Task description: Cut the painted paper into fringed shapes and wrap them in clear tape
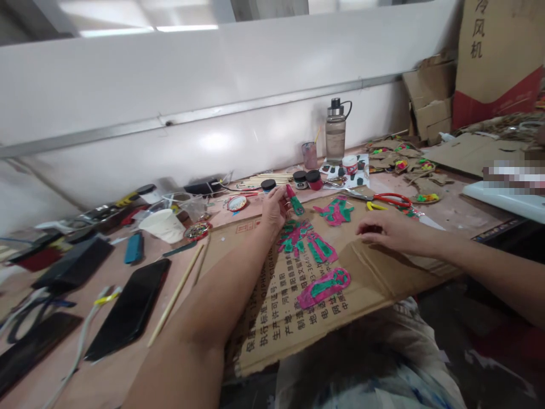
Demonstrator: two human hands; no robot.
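Note:
A flat cardboard sheet with printed characters lies in front of me. On it are painted pink-and-green cutout pieces: one near the front, a larger one in the middle and one farther back. My left hand reaches to the sheet's far edge and pinches a small red-and-green painted piece. My right hand rests palm down on the cardboard to the right, its fingers loosely curled with nothing in them.
Paint jars, a water bottle, a pink cup and red-handled scissors stand behind the sheet. Left lie a black phone, wooden sticks, a white cup and cables. Cardboard scraps and boxes fill the back right.

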